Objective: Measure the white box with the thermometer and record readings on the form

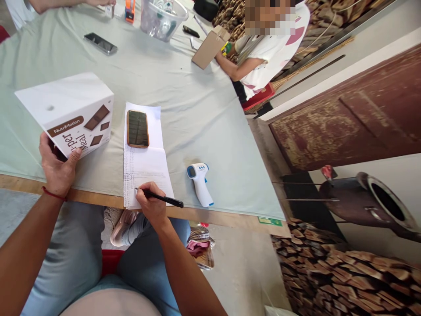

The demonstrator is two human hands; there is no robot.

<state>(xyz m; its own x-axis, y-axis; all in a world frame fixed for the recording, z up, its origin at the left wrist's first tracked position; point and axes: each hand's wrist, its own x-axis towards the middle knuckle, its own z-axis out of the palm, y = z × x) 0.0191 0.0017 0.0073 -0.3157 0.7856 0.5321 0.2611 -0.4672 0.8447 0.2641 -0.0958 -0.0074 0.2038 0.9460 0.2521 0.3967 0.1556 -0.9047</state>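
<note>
My left hand [61, 164] grips the lower corner of a white box [70, 98] printed with "NutriMotion" and brown bars, tilted above the cloth. A red string circles that wrist. My right hand [153, 204] holds a black pen [166, 199], its tip at the lower part of an open notebook [148, 164] with small handwriting along its left side. On the notebook's upper page lies a smartphone [138, 128] in an orange-brown case. To the right of the notebook rests a white and blue infrared thermometer [200, 184].
A pale green cloth [217, 127] covers the table. Farther back are a dark phone [100, 43], an orange tape dispenser [130, 11] and a clear plastic basket [162, 19]. Across the table a person holds a cardboard box [210, 47]. Stacked firewood [355, 281] stands at lower right.
</note>
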